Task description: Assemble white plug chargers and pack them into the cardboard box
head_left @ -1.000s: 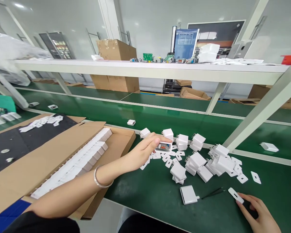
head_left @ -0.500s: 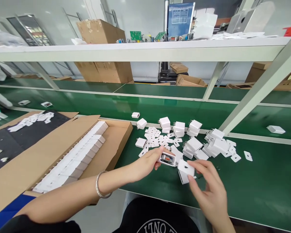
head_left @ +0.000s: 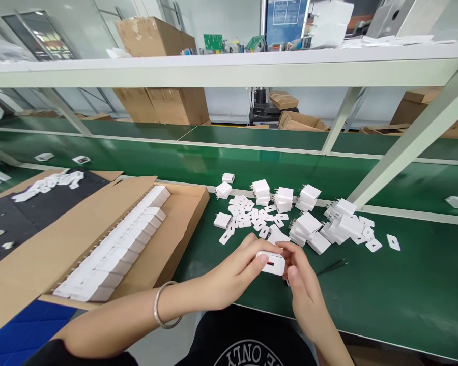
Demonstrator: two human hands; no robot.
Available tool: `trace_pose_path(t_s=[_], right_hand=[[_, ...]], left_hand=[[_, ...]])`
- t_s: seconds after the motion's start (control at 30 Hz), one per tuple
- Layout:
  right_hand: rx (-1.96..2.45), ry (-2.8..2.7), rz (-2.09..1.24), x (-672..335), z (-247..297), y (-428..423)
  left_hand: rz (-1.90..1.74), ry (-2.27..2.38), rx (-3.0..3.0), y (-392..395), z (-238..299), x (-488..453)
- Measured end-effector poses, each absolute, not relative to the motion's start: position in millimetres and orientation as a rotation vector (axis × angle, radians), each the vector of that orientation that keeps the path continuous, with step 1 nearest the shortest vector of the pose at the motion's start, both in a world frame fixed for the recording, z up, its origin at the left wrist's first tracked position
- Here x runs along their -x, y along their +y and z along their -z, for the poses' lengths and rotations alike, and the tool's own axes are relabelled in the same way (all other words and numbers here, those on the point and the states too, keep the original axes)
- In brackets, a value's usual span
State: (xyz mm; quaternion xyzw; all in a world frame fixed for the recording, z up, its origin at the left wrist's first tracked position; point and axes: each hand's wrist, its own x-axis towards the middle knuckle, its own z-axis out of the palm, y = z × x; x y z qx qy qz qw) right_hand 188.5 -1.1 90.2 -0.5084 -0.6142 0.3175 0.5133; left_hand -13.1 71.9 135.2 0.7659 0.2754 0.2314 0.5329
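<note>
Over the front of the bench, my left hand (head_left: 240,267) grips a white charger (head_left: 274,264), thumb on its end cover. The cover has a slot with red showing inside and sits across the charger's end. My right hand (head_left: 301,279) curls around the right side of the same charger, fingertips against it; its thumb tip is partly hidden. A small white piece shows beneath the right fingers, too covered to name. Just beyond the hands lie loose slotted covers (head_left: 246,211) and stacked white chargers (head_left: 307,226) with metal prongs.
To the left, a cardboard tray (head_left: 185,213) holds a row of white chargers (head_left: 118,254). Black tweezers (head_left: 333,266) lie right of my hands. More covers (head_left: 374,245) are scattered on the right. A shelf (head_left: 229,71) on slanted posts crosses above the green bench (head_left: 404,284).
The cover my right hand held apart is now over the charger's open end, where the inside was visible. Both hands have come together at the charger.
</note>
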Motion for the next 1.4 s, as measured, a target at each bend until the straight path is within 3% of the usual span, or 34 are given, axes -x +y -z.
trace_pose_path(t_s=[0.1, 0.53, 0.8, 1.1, 1.27, 1.4], right_hand=[[1.244, -1.384, -0.944, -179, -86, 2], [1.108, -1.236, -0.934, -161, -74, 9], [1.178, -1.35, -1.037, -151, -54, 13], [1.122, -1.415, -1.199, -131, -27, 21], [1.165, -1.451, -1.172, -126, -25, 25], [1.181, -1.401, -1.149, -120, -13, 28]], left_hand=[[-0.573, 0.621, -1.861, 65, -132, 13], [-0.701, 0.564, -2.021, 77, -108, 13], [-0.618, 0.659, -1.822, 67, -106, 34], [-0.918, 0.758, -1.806, 61, -52, 57], [-0.897, 0.798, -1.717, 58, -42, 65], [-0.831, 1.003, -2.111, 64, -43, 77]])
